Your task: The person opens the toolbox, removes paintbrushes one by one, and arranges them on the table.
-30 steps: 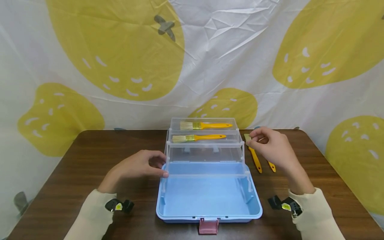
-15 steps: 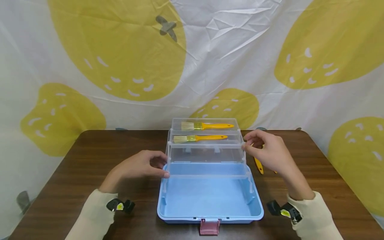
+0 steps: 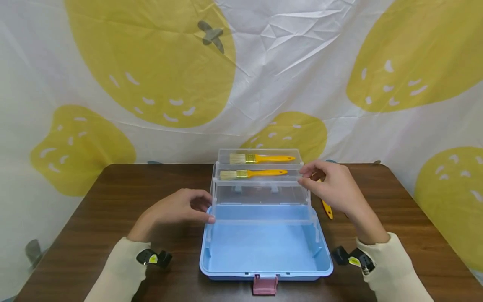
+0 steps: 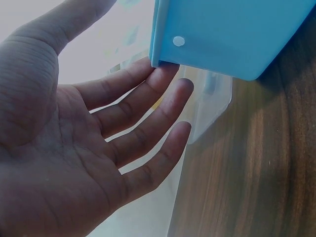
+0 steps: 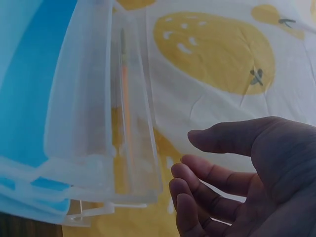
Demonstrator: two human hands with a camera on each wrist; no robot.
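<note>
A light-blue toolbox (image 3: 264, 251) stands with its lid back and its clear trays (image 3: 260, 183) raised. Two paintbrushes with yellow handles lie in the trays: an upper paintbrush (image 3: 273, 158) and a lower paintbrush (image 3: 266, 173). My left hand (image 3: 181, 207) rests at the box's left rim, thumb on top; in the left wrist view its spread fingertips touch under the blue rim. My right hand (image 3: 332, 184) hovers at the trays' right end, and the right wrist view shows nothing between its thumb and fingers. A paintbrush on the table (image 3: 327, 209) is partly hidden behind it.
A pink latch (image 3: 265, 285) hangs at the box's front. The box stands on a dark wooden table (image 3: 94, 235). Close behind the table hangs a white cloth (image 3: 286, 84) with a yellow fruit print.
My right hand has moved left from over the paintbrushes on the table to the trays' right end. My left hand stays at the rim. The head view has shifted slightly.
</note>
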